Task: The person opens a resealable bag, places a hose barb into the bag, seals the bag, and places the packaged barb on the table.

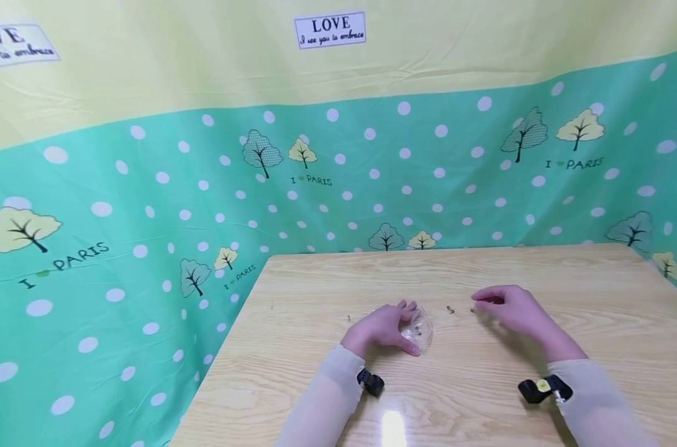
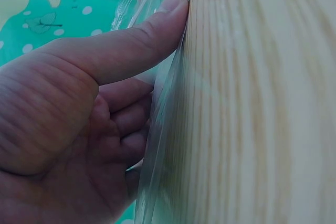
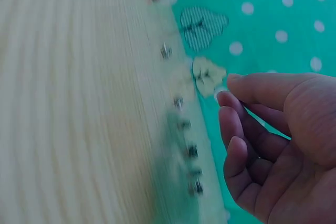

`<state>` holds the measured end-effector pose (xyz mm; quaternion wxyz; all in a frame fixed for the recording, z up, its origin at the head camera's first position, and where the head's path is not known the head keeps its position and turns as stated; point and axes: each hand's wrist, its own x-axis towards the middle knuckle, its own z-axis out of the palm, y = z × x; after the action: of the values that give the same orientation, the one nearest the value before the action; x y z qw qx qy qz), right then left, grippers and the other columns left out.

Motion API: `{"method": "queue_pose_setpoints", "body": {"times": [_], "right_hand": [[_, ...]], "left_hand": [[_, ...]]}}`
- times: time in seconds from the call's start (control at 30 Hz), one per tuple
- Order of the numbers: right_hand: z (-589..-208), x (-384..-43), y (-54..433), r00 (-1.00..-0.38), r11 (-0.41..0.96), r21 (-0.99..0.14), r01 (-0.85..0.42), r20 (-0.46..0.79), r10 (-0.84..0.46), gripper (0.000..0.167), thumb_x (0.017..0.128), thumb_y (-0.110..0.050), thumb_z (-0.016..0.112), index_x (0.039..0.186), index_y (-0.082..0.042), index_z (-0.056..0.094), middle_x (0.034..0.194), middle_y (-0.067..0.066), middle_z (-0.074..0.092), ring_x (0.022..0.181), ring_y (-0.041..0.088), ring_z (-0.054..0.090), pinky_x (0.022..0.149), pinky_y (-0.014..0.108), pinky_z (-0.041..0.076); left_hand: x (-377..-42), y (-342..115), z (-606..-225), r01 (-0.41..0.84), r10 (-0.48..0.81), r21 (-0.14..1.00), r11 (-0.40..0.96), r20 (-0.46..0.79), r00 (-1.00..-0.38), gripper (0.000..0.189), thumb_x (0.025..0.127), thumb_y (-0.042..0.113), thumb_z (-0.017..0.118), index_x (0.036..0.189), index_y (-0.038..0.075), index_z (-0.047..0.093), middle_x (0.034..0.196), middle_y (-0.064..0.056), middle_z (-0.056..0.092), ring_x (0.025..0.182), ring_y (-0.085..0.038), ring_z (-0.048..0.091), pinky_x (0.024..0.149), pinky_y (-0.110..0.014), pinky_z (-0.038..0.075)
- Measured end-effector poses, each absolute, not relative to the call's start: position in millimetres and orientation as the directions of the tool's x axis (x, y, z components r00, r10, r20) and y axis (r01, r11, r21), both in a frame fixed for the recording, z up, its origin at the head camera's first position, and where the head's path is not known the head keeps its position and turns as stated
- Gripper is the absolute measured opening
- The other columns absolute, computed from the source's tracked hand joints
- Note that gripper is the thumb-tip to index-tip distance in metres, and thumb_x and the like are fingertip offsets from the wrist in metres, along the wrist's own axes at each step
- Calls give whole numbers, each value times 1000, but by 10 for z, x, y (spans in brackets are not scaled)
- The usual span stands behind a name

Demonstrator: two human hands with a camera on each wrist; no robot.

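On the table, my left hand (image 1: 380, 326) holds a clear plastic bag (image 1: 424, 329), its thumb along the near side and the other fingers at the far side. A few tiny dark bits show in the bag. The left wrist view has the thumb pressing the film of the bag (image 2: 137, 4) close to the wood. My right hand (image 1: 508, 305) hovers over the table to the right of the bag, fingers loosely bent. No object shows between its thumb and fingertips in the right wrist view. Several small shiny metal pieces (image 3: 192, 151) lie in a row near it.
The wooden table (image 1: 294, 372) reaches back to a green dotted cloth (image 1: 327, 205). Between the hands lies a small metal piece (image 1: 450, 309). Another tiny piece (image 1: 349, 318) is left of my left hand. Each wrist wears a black camera on a strap.
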<state>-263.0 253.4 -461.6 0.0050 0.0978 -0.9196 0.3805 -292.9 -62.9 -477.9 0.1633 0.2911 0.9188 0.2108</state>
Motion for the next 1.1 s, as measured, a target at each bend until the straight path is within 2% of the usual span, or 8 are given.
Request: {"method": "queue_pose_setpoints", "body": {"times": [0.13,0.37,0.47,0.8,1.1], "right_hand": [[-4627,-2658,2749,-985,733,-660,-166,72,-158,32,102,-23,74,125,0,76,122,22,74,103,30,68,80,37,56],[-4688,-2652,3028,-990,776,-616,-137,58,-129,28,99,-17,75,118,4,76,109,18,75,101,37,68,86,52,57],[-4718,-2669,3080,-989,786,-602,-143,51,-140,27,97,-15,76,116,4,76,106,16,75,100,37,68,88,55,56],[-4774,-2750,3141,-979,801,-567,-191,53,-196,20,97,-15,78,110,0,78,100,6,74,93,24,66,84,45,54],[-4795,-2762,3194,-970,805,-548,-227,54,-237,15,98,-18,77,104,-5,79,96,0,72,90,18,64,82,44,54]], "left_hand": [[-2930,-623,-4780,464,601,480,745,-180,-779,97,79,40,96,161,18,49,172,8,32,162,-18,23,131,-37,21],[-2917,-624,-4781,467,607,484,740,-180,-774,97,79,39,96,161,17,49,173,6,32,162,-21,23,131,-39,21],[-2910,-618,-4764,457,601,492,741,-183,-778,97,79,38,96,161,17,49,173,6,32,162,-21,23,131,-39,20],[-2903,-620,-4737,448,598,501,740,-186,-779,96,80,36,96,161,16,49,173,5,31,162,-22,23,131,-39,21],[-2904,-619,-4734,454,601,494,741,-187,-777,96,81,36,96,162,16,48,173,5,31,162,-22,23,131,-39,21]]}}
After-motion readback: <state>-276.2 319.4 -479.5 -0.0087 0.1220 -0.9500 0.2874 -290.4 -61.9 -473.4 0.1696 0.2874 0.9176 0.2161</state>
